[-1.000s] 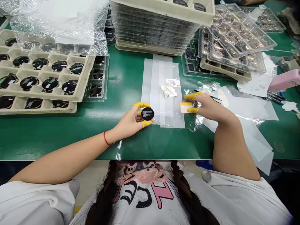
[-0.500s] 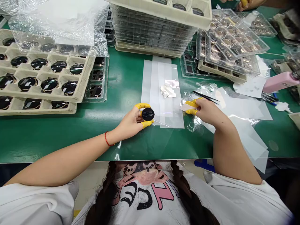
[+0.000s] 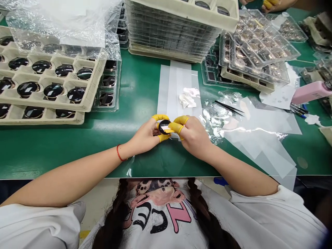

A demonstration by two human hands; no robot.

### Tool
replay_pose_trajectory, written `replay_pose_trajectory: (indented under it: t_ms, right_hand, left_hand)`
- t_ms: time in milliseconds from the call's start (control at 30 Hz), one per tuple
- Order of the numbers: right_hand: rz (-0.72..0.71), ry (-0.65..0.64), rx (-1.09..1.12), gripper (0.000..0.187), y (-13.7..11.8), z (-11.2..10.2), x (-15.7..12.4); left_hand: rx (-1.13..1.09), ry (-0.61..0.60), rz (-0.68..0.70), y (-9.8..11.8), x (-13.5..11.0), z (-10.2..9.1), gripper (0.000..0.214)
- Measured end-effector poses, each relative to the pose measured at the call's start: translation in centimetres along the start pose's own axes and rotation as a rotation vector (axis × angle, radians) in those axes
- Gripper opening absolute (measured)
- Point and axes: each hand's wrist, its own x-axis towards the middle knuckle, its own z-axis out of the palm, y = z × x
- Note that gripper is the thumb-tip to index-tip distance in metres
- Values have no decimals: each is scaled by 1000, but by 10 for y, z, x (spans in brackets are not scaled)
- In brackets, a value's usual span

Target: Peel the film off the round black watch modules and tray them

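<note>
Yellow finger cots (image 3: 160, 117) on left hand (image 3: 145, 134) and right hand (image 3: 194, 135), red bracelet (image 3: 118, 152), white printed T-shirt (image 3: 166, 216)

Table mat (image 3: 137, 90): plain green. Left hand (image 3: 145, 133) and right hand (image 3: 193, 133): yellow cots on fingertips (image 3: 159, 117). Disc (image 3: 163, 124) black, with tiny white print on its face. Tab (image 3: 166, 128) across it is white. Bracelet (image 3: 118, 153) on left wrist: red. Film strips (image 3: 176, 77): milky, translucent white. Pulp trays (image 3: 97, 81): beige; round pieces (image 3: 53, 90) in them are glossy black. Tweezers (image 3: 228, 106): black. Blister trays (image 3: 259, 38): clear, contents a dull brassy grey. Plastic bag (image 3: 64, 24): clear with white glare. Bottle (image 3: 311, 91): pink. T-shirt (image 3: 160, 211): white, with pink and black lettering and a pink graphic with black spots. Braids (image 3: 114, 221): dark brown.
</note>
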Motion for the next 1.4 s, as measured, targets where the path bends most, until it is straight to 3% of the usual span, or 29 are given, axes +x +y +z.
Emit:
replay_pose_trajectory:
  t_ms: [100,267,467,667,833,967,1200,1400]
  right_hand:
    - [-45,43,-42,35,-1,-1,-7]
    - [-11,-11,9,37,-6,-1,-17]
    - [-33,108,59,32,-9,3,-22]
    - [211,291,377,12,-15,-4,-13]
    - [279,289,294,8,-23,0,-8]
    - [243,257,247,10,-24,6,-12]
    - [182,254,65,8,-27,6,-18]
    - [159,300,38,12,-24,9,-12]
  left_hand:
    - [12,1,3,3,0,1,49]
    - [-16,4,-35,5,0,1,50]
    - [-15,11,-10,1,0,-1,51]
    - [100,24,84,-5,-2,0,46]
    - [223,-5,180,-9,-4,1,43]
    - [241,-6,223,-8,-5,2,40]
    - [227,9,196,-7,-4,4,43]
    - [246,1,199,-13,-5,2,42]
